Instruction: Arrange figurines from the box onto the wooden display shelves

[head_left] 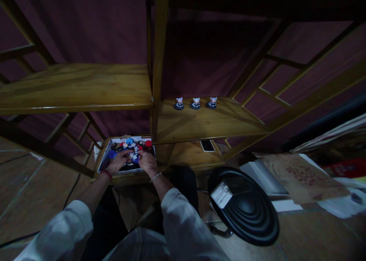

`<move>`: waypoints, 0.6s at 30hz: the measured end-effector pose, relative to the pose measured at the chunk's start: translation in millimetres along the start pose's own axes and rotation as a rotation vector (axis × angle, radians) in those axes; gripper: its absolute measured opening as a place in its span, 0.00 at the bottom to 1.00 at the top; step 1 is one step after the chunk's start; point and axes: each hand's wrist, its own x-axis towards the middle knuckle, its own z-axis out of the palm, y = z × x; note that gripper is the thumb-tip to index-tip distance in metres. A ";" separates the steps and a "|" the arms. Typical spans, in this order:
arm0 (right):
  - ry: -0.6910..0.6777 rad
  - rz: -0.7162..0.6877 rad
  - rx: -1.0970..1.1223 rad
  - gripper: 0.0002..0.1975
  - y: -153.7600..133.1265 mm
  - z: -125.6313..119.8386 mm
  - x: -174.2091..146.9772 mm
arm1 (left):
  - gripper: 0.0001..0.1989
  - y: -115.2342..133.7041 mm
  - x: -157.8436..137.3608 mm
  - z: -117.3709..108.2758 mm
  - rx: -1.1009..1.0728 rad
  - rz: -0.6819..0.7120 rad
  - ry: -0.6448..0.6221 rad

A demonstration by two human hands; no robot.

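Note:
A shallow white box point(104, 157) full of small figurines in blue, red, white and dark colours sits on the low shelf at the left. Both of my hands reach into it. My left hand point(120, 160), with a red bead bracelet at the wrist, has its fingers bent against a blue-and-white figurine point(134, 152). From the other side, my right hand point(146, 161) closes its fingers on the same figurine. Dim light blurs the fingertips. A blue round piece point(129, 141) and a red round piece point(148, 143) show near the box's far edge.
Three small figurines on dark bases point(195, 104) stand in a row on the right shelf point(200, 124). Below lies a phone point(207, 146). A black round stool point(251, 211) holding a small box point(221, 194) stands at right, beside cardboard point(303, 173). A wooden post point(159, 63) rises between the shelves.

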 end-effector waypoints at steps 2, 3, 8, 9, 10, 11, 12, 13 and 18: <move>-0.004 -0.004 0.009 0.18 -0.4 -0.5 -0.4 | 0.17 -0.3 0.4 -0.2 0.003 0.003 0.008; -0.006 -0.006 0.016 0.18 -0.6 -0.8 -0.7 | 0.17 -0.3 0.8 -0.1 0.001 0.008 0.003; -0.010 -0.003 0.014 0.17 -2.1 -3.0 -2.3 | 0.18 0.0 4.6 4.7 0.001 0.016 -0.045; -0.011 -0.001 0.004 0.17 -2.4 -3.4 -2.5 | 0.18 -0.2 5.7 6.5 -0.002 0.018 -0.050; -0.013 0.002 -0.007 0.16 -2.7 -3.8 -2.7 | 0.18 -0.6 6.7 8.5 -0.005 0.022 -0.057; -0.015 0.005 -0.016 0.16 -2.9 -4.2 -2.8 | 0.18 -1.1 7.6 10.3 -0.009 0.029 -0.065; -0.019 0.007 -0.023 0.15 -3.1 -4.6 -3.0 | 0.18 -1.5 8.3 12.0 -0.015 0.039 -0.073; -0.023 0.009 -0.028 0.15 -3.4 -5.0 -3.1 | 0.17 -2.0 8.7 13.3 -0.020 0.047 -0.081; -0.014 0.047 -0.028 0.14 -3.9 -5.3 -3.1 | 0.13 -1.0 8.9 13.8 -0.063 0.028 -0.066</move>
